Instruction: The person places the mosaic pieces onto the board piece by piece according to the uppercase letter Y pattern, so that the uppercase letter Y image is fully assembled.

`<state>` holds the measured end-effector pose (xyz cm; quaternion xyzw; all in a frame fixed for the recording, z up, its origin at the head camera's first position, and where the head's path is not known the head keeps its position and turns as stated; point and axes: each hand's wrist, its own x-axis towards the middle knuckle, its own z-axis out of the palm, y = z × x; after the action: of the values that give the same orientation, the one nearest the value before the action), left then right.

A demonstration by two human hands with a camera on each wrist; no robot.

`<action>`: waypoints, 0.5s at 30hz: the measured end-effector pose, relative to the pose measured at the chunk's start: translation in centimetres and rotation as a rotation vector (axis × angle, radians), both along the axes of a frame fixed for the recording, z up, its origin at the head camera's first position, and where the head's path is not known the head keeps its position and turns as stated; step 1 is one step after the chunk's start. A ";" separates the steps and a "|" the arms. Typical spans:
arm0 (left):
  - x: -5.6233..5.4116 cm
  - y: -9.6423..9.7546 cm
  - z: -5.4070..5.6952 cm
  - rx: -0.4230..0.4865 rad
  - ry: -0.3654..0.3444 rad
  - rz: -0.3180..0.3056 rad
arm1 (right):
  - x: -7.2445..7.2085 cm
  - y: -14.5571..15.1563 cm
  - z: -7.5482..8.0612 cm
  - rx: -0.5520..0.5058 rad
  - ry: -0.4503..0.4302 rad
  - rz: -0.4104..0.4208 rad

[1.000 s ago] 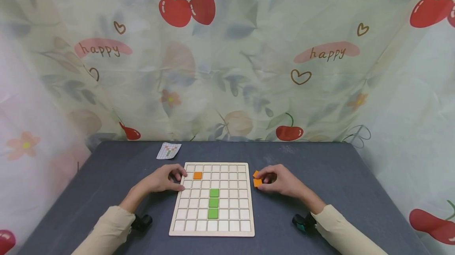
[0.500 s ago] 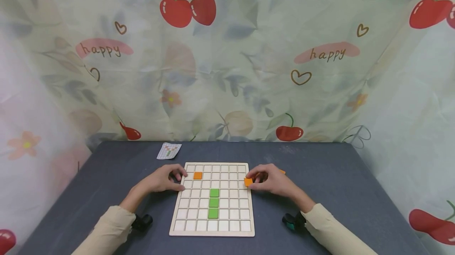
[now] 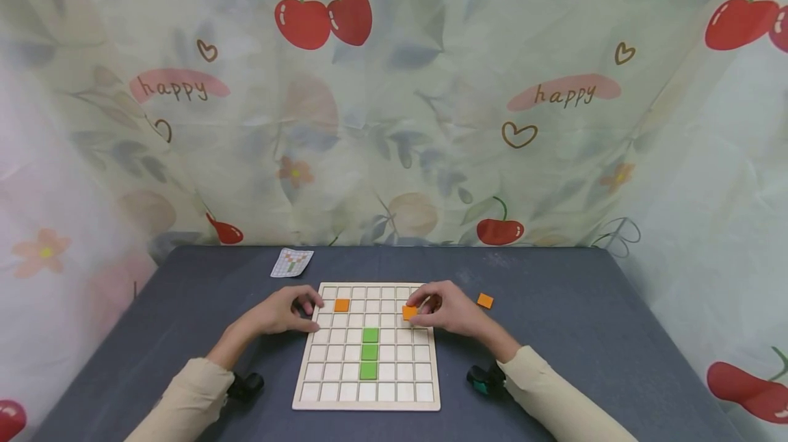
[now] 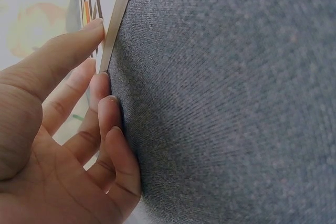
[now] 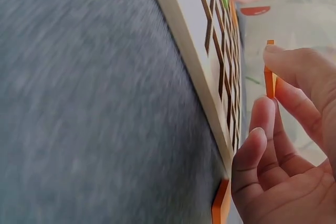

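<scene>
In the head view a pale wooden grid board (image 3: 366, 406) lies on the table. My left hand (image 3: 283, 309) holds its left edge, thumb (image 4: 86, 38) over the rim and the other fingers bent beside it. My right hand (image 3: 454, 308) pinches a square orange tile (image 3: 409, 313) between thumb and forefinger, over the upper right part of the grid. The right wrist view shows this tile edge-on above the board. One orange tile (image 3: 341, 305) sits in a square at the upper left. Green tiles (image 3: 369, 352) form a vertical column in the middle.
Another orange tile (image 3: 485, 300) lies on the dark table (image 3: 554, 332), right of the board. A small printed card (image 3: 292, 263) with a coloured grid pattern is at the back left. A cherry-print curtain (image 3: 394, 120) hangs behind the table.
My right hand has carried the orange tile leftward from beside the board to over its grid. The other orange tile there has come into full view. My left hand has kept its place.
</scene>
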<state>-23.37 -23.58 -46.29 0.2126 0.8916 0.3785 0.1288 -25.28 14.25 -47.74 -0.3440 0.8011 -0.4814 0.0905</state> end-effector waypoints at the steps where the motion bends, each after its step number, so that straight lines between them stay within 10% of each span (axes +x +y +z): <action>1: 0.0 0.0 0.0 0.000 0.000 0.000 | 0.0 -0.2 -0.1 0.001 0.000 0.002; 15: 0.0 0.0 0.0 0.010 -0.001 -0.005 | 0.0 -3.3 -0.1 -0.025 -0.043 0.052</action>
<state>-23.41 -23.63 -46.31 0.2155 0.8890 0.3829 0.1293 -25.26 10.99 -47.87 -0.3554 0.7836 -0.4961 0.1161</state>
